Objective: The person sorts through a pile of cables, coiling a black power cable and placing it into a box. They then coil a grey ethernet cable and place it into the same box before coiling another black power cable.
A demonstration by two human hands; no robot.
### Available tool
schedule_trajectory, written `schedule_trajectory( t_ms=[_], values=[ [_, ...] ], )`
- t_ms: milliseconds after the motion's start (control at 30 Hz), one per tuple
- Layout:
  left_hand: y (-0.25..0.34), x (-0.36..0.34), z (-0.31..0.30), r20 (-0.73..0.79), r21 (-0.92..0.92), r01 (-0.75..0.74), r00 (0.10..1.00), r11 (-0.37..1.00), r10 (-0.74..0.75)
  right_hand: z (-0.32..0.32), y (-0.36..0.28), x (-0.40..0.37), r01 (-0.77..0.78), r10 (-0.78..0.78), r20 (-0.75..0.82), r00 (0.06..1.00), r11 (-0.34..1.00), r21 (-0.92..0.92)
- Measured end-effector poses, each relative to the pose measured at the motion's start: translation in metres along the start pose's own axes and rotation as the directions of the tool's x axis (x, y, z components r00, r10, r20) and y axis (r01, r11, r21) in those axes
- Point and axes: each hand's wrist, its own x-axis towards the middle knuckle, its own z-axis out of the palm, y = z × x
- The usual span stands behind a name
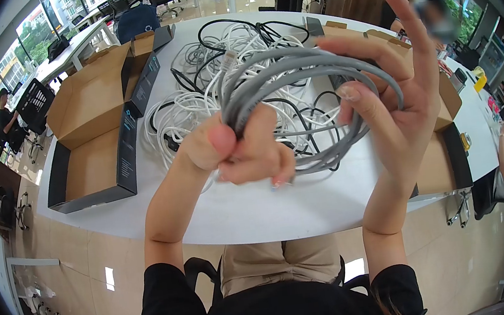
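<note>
A coiled grey cable (pixel 310 67) is held up above the white table, its loops running between both hands. My left hand (pixel 245 149) is wrapped round the left end of the coil, thumb pressed on the strands. My right hand (pixel 396 85) holds the right side of the loops between thumb and fingers, with one finger stretched upward. A pale connector (pixel 229 60) shows at the coil's upper left. Behind and below the coil lies a tangled heap of white, grey and black cables (pixel 185 118).
An open black-and-brown box (pixel 92 144) stands on the left of the table (pixel 228 222). Another open box (pixel 438 158) is at the right, partly behind my right arm. People sit at far left and right; another person is at the back right.
</note>
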Motion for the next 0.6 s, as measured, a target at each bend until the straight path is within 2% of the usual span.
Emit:
schedule_trajectory(
  t_ms=[33, 67, 100, 200, 233, 300, 333, 367, 433, 467, 533, 567, 600],
  values=[
    [-0.005, 0.001, -0.002, 0.049, 0.004, 0.023, 0.999, 1.0, -0.023, 0.001, 0.0, 0.0, -0.003, 0.004, -0.015, 1.0, 1.0, 0.014],
    [-0.007, 0.002, -0.002, 0.098, 0.01, 0.044, 0.994, 0.999, -0.044, -0.01, 0.0, 0.001, -0.045, 0.045, 0.092, 0.995, 0.999, 0.001],
    [-0.007, 0.002, -0.001, 0.083, 0.032, 0.107, 0.99, 0.994, -0.11, -0.015, 0.0, 0.001, -0.085, 0.086, 0.199, 0.976, 0.996, -0.016],
    [-0.003, 0.002, -0.001, 0.035, 0.129, 0.275, 0.959, 0.953, -0.282, -0.02, -0.001, 0.001, -0.199, 0.189, 0.262, 0.946, 0.98, 0.012],
    [-0.001, 0.002, 0.001, -0.091, 0.134, 0.318, 0.947, 0.939, -0.307, -0.024, -0.002, 0.001, -0.248, 0.228, 0.298, 0.927, 0.968, 0.03],
    [0.004, 0.005, 0.01, -0.336, 0.127, 0.398, 0.879, 0.909, -0.338, -0.028, -0.002, 0.001, -0.245, 0.264, 0.324, 0.909, 0.965, -0.097],
    [0.004, 0.008, 0.014, -0.451, 0.074, 0.361, 0.843, 0.93, -0.292, -0.028, -0.005, 0.001, -0.262, 0.303, 0.328, 0.895, 0.951, -0.162],
    [0.004, 0.006, 0.012, -0.457, 0.085, 0.347, 0.847, 0.934, -0.273, -0.028, -0.008, 0.002, -0.278, 0.342, 0.33, 0.88, 0.933, -0.227],
    [0.003, 0.001, 0.004, -0.468, 0.109, 0.319, 0.852, 0.942, -0.234, -0.026, -0.006, 0.001, -0.167, 0.289, 0.358, 0.888, 0.927, -0.335],
    [-0.002, 0.001, 0.005, -0.496, 0.215, 0.294, 0.854, 0.931, -0.155, -0.025, 0.0, -0.002, -0.106, 0.25, 0.36, 0.899, 0.922, -0.374],
    [0.004, 0.009, 0.012, -0.594, 0.173, 0.428, 0.764, 0.887, -0.252, -0.023, 0.007, -0.004, -0.029, 0.195, 0.404, 0.894, 0.924, -0.382],
    [0.007, 0.013, 0.015, -0.639, 0.147, 0.493, 0.709, 0.858, -0.298, -0.023, 0.007, -0.003, -0.072, 0.239, 0.4, 0.885, 0.918, -0.39],
    [0.005, 0.015, 0.018, -0.657, 0.216, 0.513, 0.706, 0.83, -0.265, -0.024, 0.007, -0.003, -0.113, 0.281, 0.395, 0.875, 0.911, -0.397]
  ],
)
